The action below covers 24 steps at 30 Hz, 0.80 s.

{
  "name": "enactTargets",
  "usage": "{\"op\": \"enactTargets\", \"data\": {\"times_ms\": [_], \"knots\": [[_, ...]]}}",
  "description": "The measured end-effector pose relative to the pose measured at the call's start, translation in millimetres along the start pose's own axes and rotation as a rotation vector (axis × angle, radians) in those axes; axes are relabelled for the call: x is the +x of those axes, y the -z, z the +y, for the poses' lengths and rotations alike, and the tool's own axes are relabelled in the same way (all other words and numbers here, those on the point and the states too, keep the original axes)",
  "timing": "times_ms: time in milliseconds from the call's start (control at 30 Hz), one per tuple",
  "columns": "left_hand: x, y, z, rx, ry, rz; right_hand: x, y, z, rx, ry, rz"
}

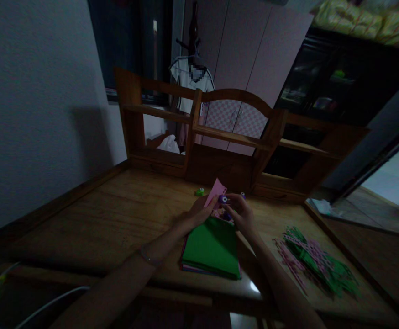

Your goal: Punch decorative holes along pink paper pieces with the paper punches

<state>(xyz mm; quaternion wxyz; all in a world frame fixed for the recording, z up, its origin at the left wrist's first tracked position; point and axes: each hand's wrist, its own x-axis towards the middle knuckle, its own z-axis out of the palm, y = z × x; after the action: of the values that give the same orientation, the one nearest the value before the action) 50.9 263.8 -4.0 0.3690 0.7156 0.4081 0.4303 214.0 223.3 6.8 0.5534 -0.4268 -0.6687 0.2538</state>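
My left hand is closed on a folded piece of pink paper, which stands tilted up and has small holes near its right edge. My right hand pinches a small purple craft punch with a white, eye-like spot, held against the paper's edge. Just below both hands lies a stack of coloured paper, green on top with pink and other sheets beneath. Small pink and dark bits sit behind the stack, partly hidden by my fingers. A green craft punch rests beyond my left hand.
Another small purple item shows behind my right hand. A pile of green and pink perforated paper strips spreads over the right of the wooden desk. A wooden shelf unit rises along the back. White cable hangs at lower left.
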Motion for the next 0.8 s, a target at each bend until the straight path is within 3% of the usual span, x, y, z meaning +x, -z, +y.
{"op": "enactTargets", "data": {"times_ms": [267,533,800], "knots": [[0.1,-0.8,-1.6,-0.01,0.034,-0.009,6.3,4.6,12.6,0.105,-0.138,0.0],[-0.1,-1.1,-4.2,-0.023,0.041,-0.048,3.3,7.1,17.6,0.18,-0.356,-0.15],[-2.1,1.4,0.8,-0.03,0.062,-0.104,3.1,4.9,14.2,0.19,-0.345,-0.166]]}}
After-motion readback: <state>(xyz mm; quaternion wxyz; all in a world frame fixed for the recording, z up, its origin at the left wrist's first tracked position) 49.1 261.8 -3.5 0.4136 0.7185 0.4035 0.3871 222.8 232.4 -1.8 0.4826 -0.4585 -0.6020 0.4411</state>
